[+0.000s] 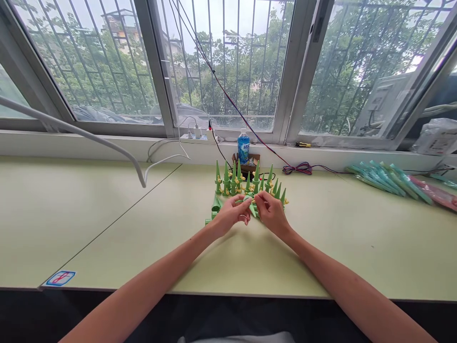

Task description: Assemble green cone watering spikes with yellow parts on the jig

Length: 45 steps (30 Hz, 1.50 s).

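Note:
My left hand (228,216) is closed with thumb and fingers around a small green cone (253,210), its point tilted down toward me. Against it, the fingertips of my right hand (273,214) are pinched together; a yellowish bit seems to show there, too small to make out. Just behind both hands stand several upright green cones (233,183) with small yellow pieces on their sides. Loose green tubular parts (215,205) lie left of my left hand, and more green parts are partly hidden behind the hands.
A blue-labelled bottle (243,147) stands by a brown box (254,159) behind the cones. A coiled cable (298,167) and bagged green and pink items (396,181) lie to the right. At left, a white cable (107,143) hangs over the pale green table (114,247).

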Available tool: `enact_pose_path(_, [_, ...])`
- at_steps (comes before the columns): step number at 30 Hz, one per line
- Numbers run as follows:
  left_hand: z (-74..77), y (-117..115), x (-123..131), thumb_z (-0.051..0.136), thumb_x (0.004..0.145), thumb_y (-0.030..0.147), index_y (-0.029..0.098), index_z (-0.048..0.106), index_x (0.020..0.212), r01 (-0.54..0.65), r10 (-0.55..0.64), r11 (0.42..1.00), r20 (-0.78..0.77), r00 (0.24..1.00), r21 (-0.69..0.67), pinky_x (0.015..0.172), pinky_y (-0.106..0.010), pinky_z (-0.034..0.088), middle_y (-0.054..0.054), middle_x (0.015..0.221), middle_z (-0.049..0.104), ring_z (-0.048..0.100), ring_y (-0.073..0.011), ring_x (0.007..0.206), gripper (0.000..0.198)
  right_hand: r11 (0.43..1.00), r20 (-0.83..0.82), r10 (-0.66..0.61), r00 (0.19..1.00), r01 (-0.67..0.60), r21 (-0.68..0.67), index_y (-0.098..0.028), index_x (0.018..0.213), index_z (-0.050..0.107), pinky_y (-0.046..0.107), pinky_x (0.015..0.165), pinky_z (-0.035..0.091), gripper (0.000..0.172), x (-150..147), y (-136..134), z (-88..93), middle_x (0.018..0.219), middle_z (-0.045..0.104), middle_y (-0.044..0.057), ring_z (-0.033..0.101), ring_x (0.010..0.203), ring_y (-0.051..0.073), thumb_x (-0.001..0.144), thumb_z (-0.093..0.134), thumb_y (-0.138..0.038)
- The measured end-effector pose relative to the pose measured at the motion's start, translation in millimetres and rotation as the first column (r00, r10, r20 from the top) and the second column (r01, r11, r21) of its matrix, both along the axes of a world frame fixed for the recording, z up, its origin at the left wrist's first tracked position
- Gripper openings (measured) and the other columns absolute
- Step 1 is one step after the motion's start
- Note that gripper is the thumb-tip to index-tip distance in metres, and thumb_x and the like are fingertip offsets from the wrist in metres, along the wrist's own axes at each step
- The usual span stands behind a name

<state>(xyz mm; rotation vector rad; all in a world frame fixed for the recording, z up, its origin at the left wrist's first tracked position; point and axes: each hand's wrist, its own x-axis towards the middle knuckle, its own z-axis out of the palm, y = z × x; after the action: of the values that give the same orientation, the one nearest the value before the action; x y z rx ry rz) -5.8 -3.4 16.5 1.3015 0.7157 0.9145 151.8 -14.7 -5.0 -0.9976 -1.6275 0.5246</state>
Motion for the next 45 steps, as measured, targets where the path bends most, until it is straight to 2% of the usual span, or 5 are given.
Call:
enact_pose_path(14, [-5.5, -8, 1, 0.066, 0.078, 0.034, 0.024, 0.052, 0.111, -0.178, 0.386, 0.758, -0.211, 0.898, 0.628, 0.049, -0.018, 0.043, -0.004, 0.101, 0.056, 0.049, -0.0042, 0.052, 0.037, 0.994, 0.066, -0.105, 0.992, 0.103, 0.024, -0.019, 0.068, 0.048, 0.023, 0.048, 0.028, 0.035, -1, 2, 0.8, 0.055, 0.04, -0.004, 0.035, 0.05, 0.011, 0.093, 0.043, -0.043])
enact_pose_path(23, [-1.1, -10, 2, 0.069, 0.073, 0.047, 0.023, 0.044, 0.121, -0.17, 0.308, 0.84, -0.196, 0.931, 0.516, 0.044, -0.019, 0.047, -0.01, 0.114, 0.052, 0.06, -0.0081, 0.059, 0.059, 0.997, -0.04, -0.08, 0.996, 0.079, -0.017, -0.021, 0.075, 0.047, 0.023, 0.045, 0.029, 0.033, -1, 0, 1.2, 0.052, 0.04, -0.004, 0.037, 0.045, 0.011, 0.094, 0.041, -0.047])
enact_pose_path(32, [-0.6, 2, -2, 0.041, 0.081, 0.071, 0.014, 0.052, 0.061, -0.08, 0.086, 0.993, -0.073, 0.994, 0.087, 0.035, -0.022, 0.04, -0.001, 0.046, 0.05, 0.049, -0.0109, 0.037, 0.061, 1.0, -0.096, -0.017, 0.995, 0.017, -0.01, -0.022, 0.076, 0.044, 0.023, 0.043, 0.027, 0.033, -4, -1, 0.0, 0.054, 0.036, -0.005, 0.035, 0.044, 0.01, 0.094, 0.04, -0.049])
enact_pose_path(38, [-0.9, 3, -2, 0.041, 0.078, 0.075, 0.009, 0.065, 0.075, 0.062, -0.07, 0.992, -0.073, 0.995, -0.109, 0.039, -0.024, 0.043, -0.009, 0.063, 0.063, 0.058, -0.014, 0.044, 0.07, 1.0, -0.039, 0.012, 0.999, -0.012, -0.004, -0.021, 0.08, 0.047, 0.022, 0.046, 0.032, 0.03, -2, -4, 3.1, 0.055, 0.04, -0.005, 0.037, 0.046, 0.01, 0.095, 0.039, -0.046])
enact_pose_path(45, [-0.4, 3, -3, 0.05, 0.08, 0.066, 0.009, 0.062, 0.086, 0.064, -0.068, 0.995, -0.053, 0.996, -0.076, 0.04, -0.024, 0.045, -0.01, 0.076, 0.064, 0.059, -0.0131, 0.047, 0.058, 0.999, -0.04, 0.045, 0.998, -0.045, -0.001, -0.021, 0.079, 0.047, 0.022, 0.046, 0.031, 0.031, -1, -3, 2.8, 0.055, 0.038, -0.006, 0.035, 0.045, 0.009, 0.095, 0.039, -0.046])
